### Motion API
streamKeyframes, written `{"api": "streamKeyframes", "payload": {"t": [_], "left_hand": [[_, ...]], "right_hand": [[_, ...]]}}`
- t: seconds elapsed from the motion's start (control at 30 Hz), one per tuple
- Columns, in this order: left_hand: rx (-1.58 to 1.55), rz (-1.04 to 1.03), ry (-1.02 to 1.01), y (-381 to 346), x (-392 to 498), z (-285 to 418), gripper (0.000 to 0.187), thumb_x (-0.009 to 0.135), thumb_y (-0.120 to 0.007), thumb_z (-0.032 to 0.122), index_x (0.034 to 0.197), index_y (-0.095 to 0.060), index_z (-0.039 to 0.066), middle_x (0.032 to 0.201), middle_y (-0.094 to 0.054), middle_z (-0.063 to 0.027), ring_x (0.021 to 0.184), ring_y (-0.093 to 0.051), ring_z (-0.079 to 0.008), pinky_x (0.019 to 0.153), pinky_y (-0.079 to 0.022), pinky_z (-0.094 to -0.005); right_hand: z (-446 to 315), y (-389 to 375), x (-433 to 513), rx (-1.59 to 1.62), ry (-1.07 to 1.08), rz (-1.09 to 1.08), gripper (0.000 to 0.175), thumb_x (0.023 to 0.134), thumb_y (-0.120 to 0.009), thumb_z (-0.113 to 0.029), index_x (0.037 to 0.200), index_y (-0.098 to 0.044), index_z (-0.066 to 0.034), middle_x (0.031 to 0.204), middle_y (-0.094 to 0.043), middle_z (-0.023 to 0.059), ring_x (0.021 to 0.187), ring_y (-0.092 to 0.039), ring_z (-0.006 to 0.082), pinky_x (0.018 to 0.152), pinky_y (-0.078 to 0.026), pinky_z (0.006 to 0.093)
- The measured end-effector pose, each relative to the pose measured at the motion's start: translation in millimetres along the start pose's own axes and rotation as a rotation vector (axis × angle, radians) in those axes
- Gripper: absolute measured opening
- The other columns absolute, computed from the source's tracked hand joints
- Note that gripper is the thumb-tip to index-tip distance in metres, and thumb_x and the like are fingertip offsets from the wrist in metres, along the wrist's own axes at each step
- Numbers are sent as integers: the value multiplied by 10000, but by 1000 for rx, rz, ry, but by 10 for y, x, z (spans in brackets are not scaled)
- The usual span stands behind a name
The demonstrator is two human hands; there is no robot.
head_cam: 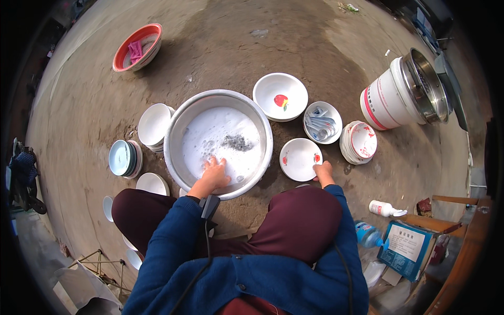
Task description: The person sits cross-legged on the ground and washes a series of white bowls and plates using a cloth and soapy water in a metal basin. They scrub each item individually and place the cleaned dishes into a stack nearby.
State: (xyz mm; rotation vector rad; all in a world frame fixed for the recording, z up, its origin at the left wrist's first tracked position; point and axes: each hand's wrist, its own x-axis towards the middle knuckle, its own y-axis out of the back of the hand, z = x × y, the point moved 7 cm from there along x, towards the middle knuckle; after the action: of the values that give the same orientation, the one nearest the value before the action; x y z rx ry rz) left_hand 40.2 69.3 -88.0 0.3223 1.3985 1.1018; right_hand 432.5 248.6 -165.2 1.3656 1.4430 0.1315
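A large metal basin stands before me, with white suds and a dark grey patch in them. Over the near part of the foam is my left hand, its fingers apart and nothing visible in it; whether the fingertips dip into the water I cannot tell. To the right of the basin, my right hand grips the rim of a shallow white dish with red flower marks. Just behind that dish sits a white bowl full of spoons.
Nearby are a big white bowl, red-patterned bowls, and stacks of white bowls and bluish bowls. Farther off stand a red-rimmed basin and a white bucket topped by a metal pot. Bottles lie at right.
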Motion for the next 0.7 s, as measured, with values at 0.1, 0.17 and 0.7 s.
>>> {"api": "streamKeyframes", "payload": {"t": [0.1,0.17,0.7], "left_hand": [[1,13,-5,3,4,-3,773,686,-631,314,1328,-330,7,1324,-231,-404,1165,-284,-613,989,-302,-560],[17,11,5,-1,12,-14,778,683,-631,316,1331,-328,11,1324,-230,-401,1169,-289,-605,985,-306,-563],[-351,87,91,85,-30,-201,743,783,-537,521,1340,-370,59,1401,-239,-273,1277,-234,-476,1006,-299,-514]], "right_hand": [[-25,122,-35,139,83,-66,254,677,-589,-106,874,-603,55,872,-635,214,698,-646,338,526,-545,376],[-71,279,-25,-57,279,36,252,650,-579,-139,822,-628,40,806,-634,215,767,-636,328,678,-492,402],[-2455,2194,-1251,399,688,-256,190,632,-554,-5,809,-599,49,735,-612,88,630,-586,168,594,-479,281]]}}
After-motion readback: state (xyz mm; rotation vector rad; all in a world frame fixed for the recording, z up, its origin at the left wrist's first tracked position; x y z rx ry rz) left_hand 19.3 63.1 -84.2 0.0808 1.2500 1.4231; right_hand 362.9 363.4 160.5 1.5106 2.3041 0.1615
